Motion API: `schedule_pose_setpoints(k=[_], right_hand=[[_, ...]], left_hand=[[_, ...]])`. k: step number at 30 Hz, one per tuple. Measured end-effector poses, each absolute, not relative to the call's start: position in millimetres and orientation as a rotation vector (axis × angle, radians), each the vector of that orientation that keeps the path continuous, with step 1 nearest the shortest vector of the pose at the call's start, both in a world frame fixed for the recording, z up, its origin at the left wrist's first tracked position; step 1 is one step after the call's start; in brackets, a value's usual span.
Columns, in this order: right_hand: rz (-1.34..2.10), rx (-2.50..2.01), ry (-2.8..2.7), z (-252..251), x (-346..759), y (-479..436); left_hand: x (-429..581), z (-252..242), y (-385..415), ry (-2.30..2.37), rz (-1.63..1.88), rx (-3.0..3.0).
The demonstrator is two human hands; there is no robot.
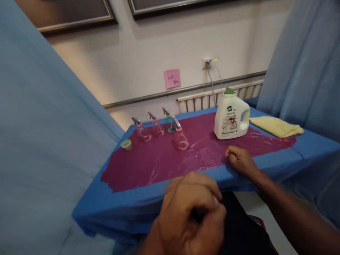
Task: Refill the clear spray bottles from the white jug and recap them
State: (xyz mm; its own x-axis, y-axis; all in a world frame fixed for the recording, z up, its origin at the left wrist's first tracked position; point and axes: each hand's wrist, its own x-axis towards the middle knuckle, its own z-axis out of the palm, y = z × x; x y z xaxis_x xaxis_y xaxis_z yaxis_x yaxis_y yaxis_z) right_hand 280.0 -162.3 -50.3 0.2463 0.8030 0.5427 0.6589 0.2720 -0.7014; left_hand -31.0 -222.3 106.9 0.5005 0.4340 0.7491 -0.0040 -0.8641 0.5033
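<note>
L hand (192,212) nearest — fingers curled, nothing visible in it. R hand (240,159) fisted at worktop's (127,203) near edge; can't tell if anything's inside. White jug (228,124) just beyond R hand, upright on purple sheet (132,166) — prob. stiff plastic, heavy if full; best hold = side handle (247,116). Spray bottles (182,140) to its L, prob. light, slippery if wet. Pink note (172,78) on wall behind.
</note>
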Motion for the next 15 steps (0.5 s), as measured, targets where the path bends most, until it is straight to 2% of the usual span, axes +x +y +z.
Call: schedule_pose_setpoints(k=[3,8,12,15], right_hand=[[0.149,-1.341,-1.492,-33,259,-152],[0.171,-1.177,-1.579,-3,182,-121],[0.231,-1.032,-1.780,7,108,-104],[0.430,-1.134,-1.912,1,78,-99]], left_hand=[[-4,89,-193,0.290,1.379,2.282],[40,68,-177,0.085,1.158,2.585],[83,43,-196,-0.013,0.788,2.779],[108,17,-216,-0.045,0.387,2.875]])
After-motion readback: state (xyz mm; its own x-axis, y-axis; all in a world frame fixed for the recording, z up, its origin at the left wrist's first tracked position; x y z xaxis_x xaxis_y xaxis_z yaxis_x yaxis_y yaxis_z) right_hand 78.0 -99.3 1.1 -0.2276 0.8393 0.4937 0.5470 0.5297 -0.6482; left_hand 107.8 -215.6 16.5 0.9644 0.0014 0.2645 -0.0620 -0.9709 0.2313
